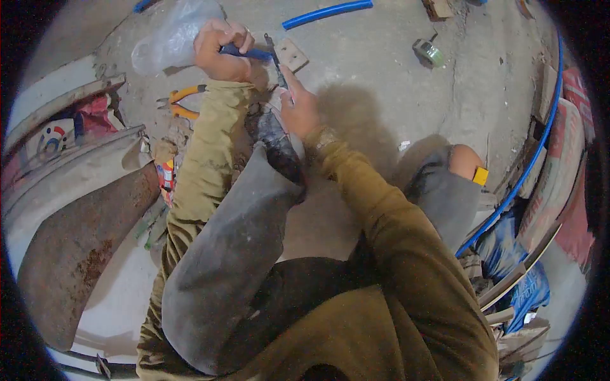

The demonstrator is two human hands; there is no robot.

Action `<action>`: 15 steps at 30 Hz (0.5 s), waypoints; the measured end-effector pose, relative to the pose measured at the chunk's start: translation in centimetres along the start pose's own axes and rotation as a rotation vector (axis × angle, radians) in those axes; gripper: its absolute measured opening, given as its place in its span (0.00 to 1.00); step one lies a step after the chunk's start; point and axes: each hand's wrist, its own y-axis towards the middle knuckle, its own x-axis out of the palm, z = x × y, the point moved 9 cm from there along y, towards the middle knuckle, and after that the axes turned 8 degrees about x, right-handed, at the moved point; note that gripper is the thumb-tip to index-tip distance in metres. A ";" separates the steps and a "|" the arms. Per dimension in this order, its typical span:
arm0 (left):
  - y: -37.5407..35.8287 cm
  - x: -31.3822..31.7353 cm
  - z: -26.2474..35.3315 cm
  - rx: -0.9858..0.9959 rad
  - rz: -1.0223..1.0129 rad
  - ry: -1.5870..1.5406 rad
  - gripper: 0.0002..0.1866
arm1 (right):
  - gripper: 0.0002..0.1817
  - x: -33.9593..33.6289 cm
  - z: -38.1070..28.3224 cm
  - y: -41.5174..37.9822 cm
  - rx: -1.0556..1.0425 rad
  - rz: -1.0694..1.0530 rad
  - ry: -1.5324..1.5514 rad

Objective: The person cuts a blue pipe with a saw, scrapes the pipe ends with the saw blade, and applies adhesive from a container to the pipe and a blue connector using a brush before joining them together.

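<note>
My left hand (222,51) is wrapped round a short length of blue pipe (256,53) near the top of the view. The right hand (298,105) is closed on a dark, narrow tool (275,57), which lies across the pipe's right end. What kind of tool it is, I cannot tell. Just right of the tool, a small pale block (293,54) rests on the concrete floor. My shoe (273,130) is below the hands. Orange-handled pliers (181,101) lie left of my left sleeve. Above my left hand is a clear plastic bag (178,35).
Another blue pipe piece (327,14) lies at the top, and a tape measure (429,52) to its right. A long blue pipe (540,149) curves along the right side beside sacks (554,171). A rusty metal sheet (82,254) lies at left.
</note>
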 end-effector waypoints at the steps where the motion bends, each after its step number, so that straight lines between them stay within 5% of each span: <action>1: 0.0 0.4 0.1 0.006 -0.049 -0.006 0.11 | 0.29 -0.2 0.0 0.0 0.013 -0.021 0.014; 10: 0.4 -0.2 -0.6 -0.029 -0.099 -0.037 0.11 | 0.29 0.2 -0.6 0.1 0.045 0.138 -0.114; 14: 0.3 -1.0 -0.9 0.018 0.010 -0.162 0.09 | 0.28 0.4 -1.8 -1.0 -0.160 0.292 -0.096; 15: 0.2 -1.1 -0.9 0.046 0.073 -0.142 0.09 | 0.28 0.6 -1.4 -0.6 -0.075 0.243 -0.089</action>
